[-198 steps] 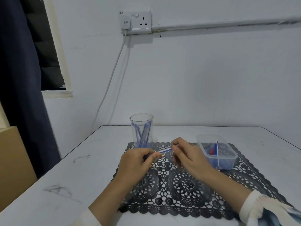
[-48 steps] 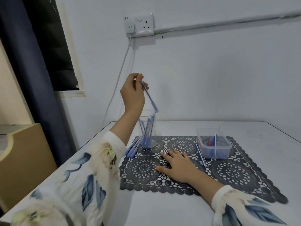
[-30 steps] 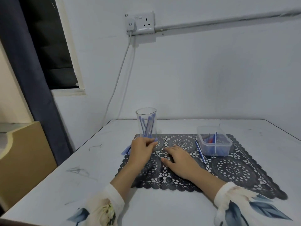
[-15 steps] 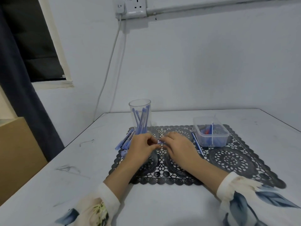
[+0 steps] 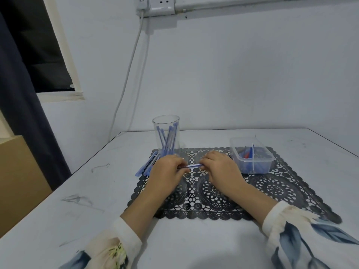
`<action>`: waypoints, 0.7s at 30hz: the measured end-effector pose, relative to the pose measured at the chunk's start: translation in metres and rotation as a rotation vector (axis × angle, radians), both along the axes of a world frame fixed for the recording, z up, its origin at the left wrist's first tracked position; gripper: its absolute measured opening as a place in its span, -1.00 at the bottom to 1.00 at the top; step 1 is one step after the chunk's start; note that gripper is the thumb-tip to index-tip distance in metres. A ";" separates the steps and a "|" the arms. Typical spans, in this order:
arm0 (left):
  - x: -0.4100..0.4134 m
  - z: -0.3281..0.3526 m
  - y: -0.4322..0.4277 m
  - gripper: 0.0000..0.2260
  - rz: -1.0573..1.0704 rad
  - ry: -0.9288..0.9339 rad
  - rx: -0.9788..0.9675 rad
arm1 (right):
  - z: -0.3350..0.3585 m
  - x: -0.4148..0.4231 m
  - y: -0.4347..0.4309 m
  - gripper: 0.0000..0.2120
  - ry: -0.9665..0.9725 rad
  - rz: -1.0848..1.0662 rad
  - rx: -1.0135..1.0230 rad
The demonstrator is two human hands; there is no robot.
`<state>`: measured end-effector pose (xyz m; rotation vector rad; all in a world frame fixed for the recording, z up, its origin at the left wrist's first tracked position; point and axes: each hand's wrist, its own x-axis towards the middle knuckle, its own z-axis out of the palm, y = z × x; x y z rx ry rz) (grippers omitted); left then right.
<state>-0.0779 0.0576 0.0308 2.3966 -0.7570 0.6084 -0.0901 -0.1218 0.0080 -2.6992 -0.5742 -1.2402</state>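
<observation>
Between hands [image 5: 191, 171], pen [image 5: 191, 166] lies crosswise.

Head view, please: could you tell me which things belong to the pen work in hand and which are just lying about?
In the job: left hand, right hand, both pinching the blue pen; clear cup holding pens; loose pens beside it; divided plastic box.
Lying about: lace mat, wall socket, white cable, dark curtain, tan box.
</observation>
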 end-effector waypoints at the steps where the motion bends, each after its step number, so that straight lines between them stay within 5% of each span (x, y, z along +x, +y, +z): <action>1: 0.000 0.000 -0.001 -0.85 -0.010 0.000 0.000 | 0.000 0.000 0.000 -0.75 -0.006 -0.003 -0.011; 8: -0.003 0.002 -0.004 -0.85 -0.045 0.052 -0.056 | 0.002 -0.002 -0.004 -0.66 -0.039 -0.042 -0.096; 21: -0.005 0.002 -0.002 -0.78 0.061 0.143 0.134 | 0.000 -0.001 0.000 -0.79 -0.183 0.005 -0.100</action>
